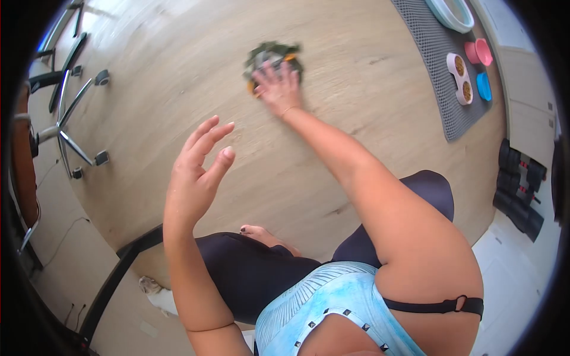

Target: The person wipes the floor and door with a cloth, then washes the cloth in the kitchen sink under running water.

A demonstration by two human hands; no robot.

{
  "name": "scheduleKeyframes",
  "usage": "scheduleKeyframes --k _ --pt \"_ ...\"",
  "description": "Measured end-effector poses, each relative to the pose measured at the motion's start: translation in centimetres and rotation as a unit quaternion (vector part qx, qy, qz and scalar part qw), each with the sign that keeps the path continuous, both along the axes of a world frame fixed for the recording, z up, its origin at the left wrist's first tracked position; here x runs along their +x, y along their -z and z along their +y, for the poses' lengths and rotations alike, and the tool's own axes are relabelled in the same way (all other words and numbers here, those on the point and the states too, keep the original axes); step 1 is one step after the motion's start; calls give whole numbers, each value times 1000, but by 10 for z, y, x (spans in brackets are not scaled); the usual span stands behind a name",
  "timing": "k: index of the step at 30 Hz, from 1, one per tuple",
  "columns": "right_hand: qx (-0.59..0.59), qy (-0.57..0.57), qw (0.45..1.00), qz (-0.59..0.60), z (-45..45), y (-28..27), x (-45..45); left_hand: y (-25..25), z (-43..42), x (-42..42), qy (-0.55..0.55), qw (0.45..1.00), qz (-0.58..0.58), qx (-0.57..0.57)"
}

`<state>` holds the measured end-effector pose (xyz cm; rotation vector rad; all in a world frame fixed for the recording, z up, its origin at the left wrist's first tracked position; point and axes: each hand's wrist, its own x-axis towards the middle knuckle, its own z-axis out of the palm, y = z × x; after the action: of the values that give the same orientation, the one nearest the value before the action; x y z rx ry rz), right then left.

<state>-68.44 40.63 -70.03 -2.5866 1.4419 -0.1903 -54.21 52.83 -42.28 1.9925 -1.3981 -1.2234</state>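
Note:
My right hand [277, 89] reaches far forward and lies on a crumpled cloth [270, 52] on the wood-look floor [285, 172]. Its fingers are spread flat over the fabric, which is dark green and grey with orange patches and somewhat blurred. Raised nearer to me on the left is my left hand [199, 169]. Its fingers are apart and slightly bent, with nothing in them, and it touches nothing that I can see.
A wheeled chair base [62, 127] stands at the left. On the right, a grey mat [436, 77] bears a double food bowl [451, 68], a pink bowl [475, 52], a blue dish [484, 87] and a pale tray [469, 25]. A black bar [110, 285] runs at lower left; dumbbells [519, 184] lie right.

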Motion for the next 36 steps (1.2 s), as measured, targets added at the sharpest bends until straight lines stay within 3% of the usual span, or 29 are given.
scheduleKeyframes --k 2,4,6,8,11,13,15,18,20,24,26,29,30,32,33,35,36 --pt "93 -247 964 -18 68 -5 22 3 -19 -24 29 999 -6 -34" --pt "116 -467 876 2 114 -8 4 11 -36 -44 23 998 -50 -35" --pt "128 -552 824 17 110 -1 -42 21 -45 -61 40 997 -61 -34" --pt "108 -549 827 -54 58 18 -118 28 -51 -80 4 997 -73 -10" --pt "48 -379 924 -4 -56 3 -244 29 -59 -113 58 994 -97 -1" --pt "28 -162 980 115 -119 -2 -310 46 -65 -132 78 992 -100 3" --pt "71 71 986 132 -156 -2 -361 48 -76 -158 95 990 -94 52" --pt "-5 124 989 76 -91 10 -407 54 -99 -189 152 981 -99 68" --pt "137 -42 984 107 -18 -19 -426 61 -112 -197 181 977 -102 52" --pt "123 -129 980 87 8 -8 -509 81 -129 -211 190 974 -124 22" --pt "53 209 974 71 -14 2 -521 79 -137 -219 185 972 -138 50" --pt "64 122 989 49 2 -15 -485 76 -148 -227 171 974 -147 31" --pt "56 107 992 36 -3 -17 -486 71 -150 -230 146 978 -131 76" --pt "126 -68 985 96 -27 -13 -496 61 -151 -227 99 981 -130 108" --pt "109 -83 987 88 -50 -7 -483 65 -146 -224 117 977 -126 125" --pt "11 128 990 61 -86 7 -460 67 -134 -218 114 975 -126 140" --pt "3 111 992 53 -98 11 -436 67 -127 -217 139 967 -152 148"
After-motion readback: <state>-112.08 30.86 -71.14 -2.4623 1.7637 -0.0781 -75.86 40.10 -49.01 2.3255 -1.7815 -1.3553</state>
